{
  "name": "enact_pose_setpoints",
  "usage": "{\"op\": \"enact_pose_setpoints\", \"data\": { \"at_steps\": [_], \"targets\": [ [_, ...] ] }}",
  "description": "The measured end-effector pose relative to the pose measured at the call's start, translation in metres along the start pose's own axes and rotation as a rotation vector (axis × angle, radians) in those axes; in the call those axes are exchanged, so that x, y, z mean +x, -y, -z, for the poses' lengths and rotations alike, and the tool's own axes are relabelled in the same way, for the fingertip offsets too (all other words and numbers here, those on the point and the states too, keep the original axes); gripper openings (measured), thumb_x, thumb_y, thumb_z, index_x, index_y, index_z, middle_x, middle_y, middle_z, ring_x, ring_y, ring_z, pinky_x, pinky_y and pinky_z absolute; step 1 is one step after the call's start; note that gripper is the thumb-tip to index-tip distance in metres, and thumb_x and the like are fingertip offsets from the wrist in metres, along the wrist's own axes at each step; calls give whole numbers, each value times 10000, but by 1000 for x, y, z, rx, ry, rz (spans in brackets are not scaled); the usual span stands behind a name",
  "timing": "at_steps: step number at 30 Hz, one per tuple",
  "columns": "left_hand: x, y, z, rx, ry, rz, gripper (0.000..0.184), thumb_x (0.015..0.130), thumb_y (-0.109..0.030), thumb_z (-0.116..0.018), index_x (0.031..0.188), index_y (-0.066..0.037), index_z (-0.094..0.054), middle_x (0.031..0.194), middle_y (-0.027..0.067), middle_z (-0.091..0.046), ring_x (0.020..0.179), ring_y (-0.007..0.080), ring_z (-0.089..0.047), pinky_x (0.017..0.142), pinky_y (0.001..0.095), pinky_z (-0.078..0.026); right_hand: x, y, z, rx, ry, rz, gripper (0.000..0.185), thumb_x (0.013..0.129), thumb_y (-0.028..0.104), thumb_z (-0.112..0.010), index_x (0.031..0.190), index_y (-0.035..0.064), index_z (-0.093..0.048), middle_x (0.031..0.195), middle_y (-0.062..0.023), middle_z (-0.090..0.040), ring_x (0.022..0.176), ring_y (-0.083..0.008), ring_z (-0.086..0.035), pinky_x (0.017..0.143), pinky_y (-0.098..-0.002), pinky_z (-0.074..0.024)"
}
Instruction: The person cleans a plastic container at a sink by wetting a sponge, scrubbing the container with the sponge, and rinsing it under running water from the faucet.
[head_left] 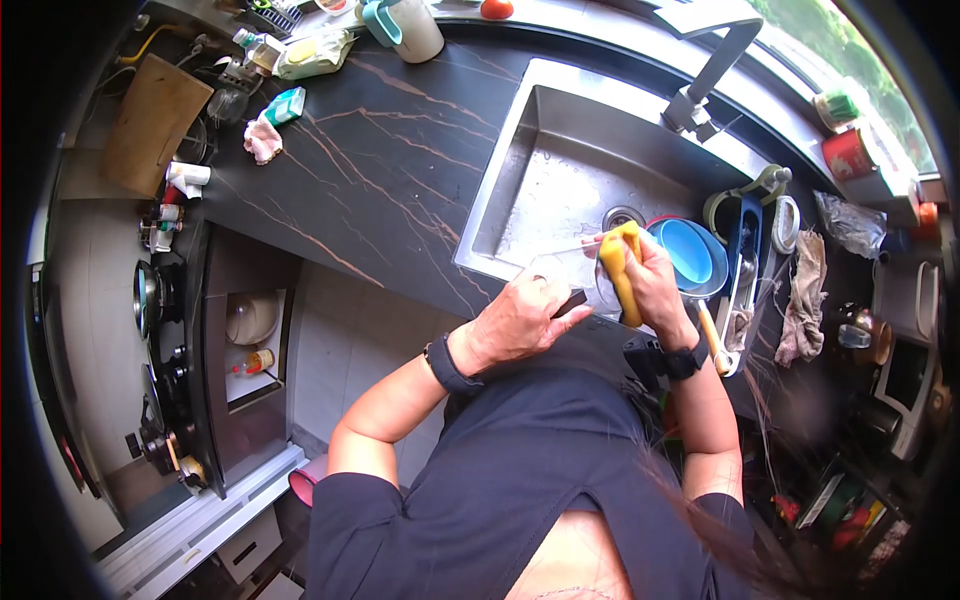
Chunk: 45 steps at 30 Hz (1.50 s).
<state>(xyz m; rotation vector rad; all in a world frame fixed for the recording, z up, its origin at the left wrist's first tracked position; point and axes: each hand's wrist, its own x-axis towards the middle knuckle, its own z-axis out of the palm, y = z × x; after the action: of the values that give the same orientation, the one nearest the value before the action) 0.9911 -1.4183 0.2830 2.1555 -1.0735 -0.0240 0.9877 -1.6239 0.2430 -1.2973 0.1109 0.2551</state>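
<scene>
Over the near edge of the sink (487, 225), my left hand (520, 318) is closed on a clear, see-through item (570, 268) whose exact kind I cannot make out. A small dark piece (570, 303) shows by the left thumb. My right hand (655, 280) grips a yellow cloth (622, 265), bunched up against the right side of the clear item. Just right of that hand, a blue bowl (684, 250) sits inside a larger colander or pan at the sink's right end. The drain (623, 218) shows beyond the hands.
A tall faucet (700, 90) rises behind the sink. On the right stand a blue rack (742, 250) and a crumpled cloth (803, 300). Left on the dark counter (380, 170) are a pink cloth (263, 140), a wipes pack (314, 55) and a jug (415, 30).
</scene>
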Motion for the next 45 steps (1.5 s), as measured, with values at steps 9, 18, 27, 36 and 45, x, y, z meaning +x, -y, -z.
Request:
{"op": "enact_pose_setpoints", "data": {
  "at_steps": [9, 18, 27, 36, 45],
  "targets": [
    [0, 7, 5, -50, -123, 18, 207, 778, -189, -706, 801, -23, -583, 685, 124, -547, 627, 316, -538, 580, 374, -446, -12, 8, 0, 39, 237, 85, 586, 750, 136, -718, 1256, 30, -442, 1240, -95, -517, 1155, -174, -472, 995, -335, -371],
    [-4, 8, 3, -3, -183, -62, 278, 747, -206, -735, 707, -43, -514, 617, 101, -474, 565, 281, -474, 543, 359, -420, -4, -2, 10, 276, 144, -48, 360, 850, 145, -657, 1164, 7, -547, 1145, -96, -601, 944, -128, -577, 827, -263, -476],
    [0, 6, 3, 64, -142, -126, 312, 734, -200, -747, 659, -57, -480, 584, 89, -443, 531, 262, -445, 540, 347, -400, -3, 4, -3, 104, 78, 113, 312, 850, 142, -659, 1112, -2, -571, 1147, -92, -604, 956, -119, -574, 839, -266, -470],
    [3, 7, 7, 50, -134, -117, 312, 731, -201, -749, 664, -63, -476, 578, 74, -435, 536, 253, -453, 561, 335, -399, -19, 16, -12, -73, 179, 196, 642, 733, 166, -753, 1274, 14, -444, 1307, -119, -468, 1212, -195, -428, 1014, -327, -340],
    [8, 1, 8, 177, -17, -200, 309, 739, -255, -737, 665, -86, -489, 567, 39, -436, 529, 201, -461, 608, 316, -396, -15, -1, -3, 261, 85, 30, 442, 849, 263, -665, 1180, 5, -525, 1182, -112, -562, 1003, -123, -538, 860, -259, -439]
  ]
}}
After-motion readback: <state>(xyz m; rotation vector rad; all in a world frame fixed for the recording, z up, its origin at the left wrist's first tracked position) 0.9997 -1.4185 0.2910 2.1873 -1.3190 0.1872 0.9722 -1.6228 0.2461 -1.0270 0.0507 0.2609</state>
